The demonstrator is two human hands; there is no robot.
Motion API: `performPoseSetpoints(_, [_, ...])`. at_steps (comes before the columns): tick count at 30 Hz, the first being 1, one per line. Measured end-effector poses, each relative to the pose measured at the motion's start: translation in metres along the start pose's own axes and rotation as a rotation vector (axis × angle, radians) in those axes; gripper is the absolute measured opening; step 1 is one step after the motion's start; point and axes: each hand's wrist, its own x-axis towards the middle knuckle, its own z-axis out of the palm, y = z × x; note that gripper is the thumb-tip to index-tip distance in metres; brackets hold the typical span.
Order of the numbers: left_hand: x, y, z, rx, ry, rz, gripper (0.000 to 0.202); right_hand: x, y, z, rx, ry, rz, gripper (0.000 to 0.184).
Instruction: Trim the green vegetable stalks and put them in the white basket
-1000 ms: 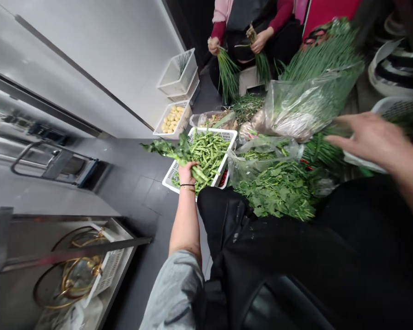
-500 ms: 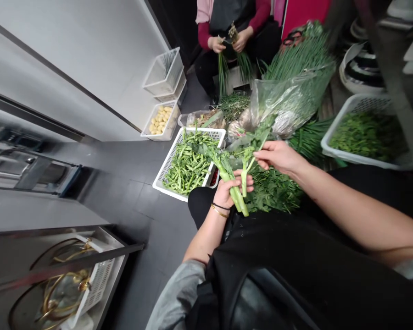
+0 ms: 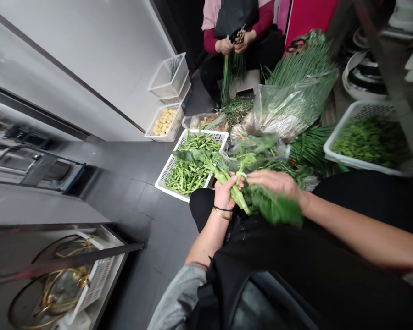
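Observation:
My left hand (image 3: 225, 192) is closed round a bunch of leafy green stalks (image 3: 223, 174), cut ends pointing down toward my lap. My right hand (image 3: 278, 182) lies against the same bunch and pulls a broad green leaf (image 3: 275, 208) off it, fingers pinched on the leaf. Both hands hover over my black apron. Just beyond them a white basket (image 3: 165, 169) holds trimmed green stems, and a loose pile of leafy greens (image 3: 278, 160) lies to its right.
Another person in red sleeves (image 3: 241, 41) sits opposite, trimming green chives. A plastic bag of chives (image 3: 292, 105) lies between us. A white basket of greens (image 3: 365, 142) stands at right, a potato basket (image 3: 165, 121) by the wall, and a steel rack (image 3: 72, 266) at lower left.
My left hand lifted the stalks from the stem basket toward my lap. My right hand came in from the right, took hold at the bunch and now pulls a leaf down.

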Motion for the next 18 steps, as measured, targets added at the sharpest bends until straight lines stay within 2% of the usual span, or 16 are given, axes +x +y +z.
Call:
performPoseSetpoints(4, [0.003,-0.001,0.01,0.054,0.075,0.056,0.029,-0.006,-0.024,-0.001,0.014,-0.051,-0.245,0.025])
performPoseSetpoints(6, [0.003,-0.003,0.014,0.065,0.134,0.098,0.029,0.002,-0.029,-0.001,0.041,-0.062,-0.284,0.023])
performPoseSetpoints(8, [0.003,-0.006,0.013,0.134,0.176,0.201,0.027,0.015,-0.027,-0.002,0.06,0.011,-0.132,0.02])
performPoseSetpoints(10, [0.004,-0.011,0.009,0.238,0.175,0.311,0.025,0.031,-0.02,-0.005,0.058,0.065,0.14,0.015])
performPoseSetpoints(12, [0.005,-0.015,0.005,0.31,0.154,0.364,0.025,0.043,-0.015,-0.006,0.038,-0.018,0.291,0.01])
performPoseSetpoints(13, [0.006,-0.015,0.004,0.31,0.153,0.368,0.026,0.044,-0.014,-0.005,0.016,-0.068,0.285,0.013])
performPoseSetpoints(15, [0.007,-0.014,0.001,0.223,0.183,0.322,0.027,0.039,-0.016,-0.002,-0.014,-0.135,0.164,0.02])
performPoseSetpoints(17, [0.007,-0.008,0.0,0.092,0.194,0.184,0.03,0.024,-0.021,-0.001,0.08,-0.202,0.038,0.018])
performPoseSetpoints(18, [0.006,-0.005,0.0,0.031,0.18,0.108,0.031,0.016,-0.022,-0.002,0.166,-0.215,0.04,0.018])
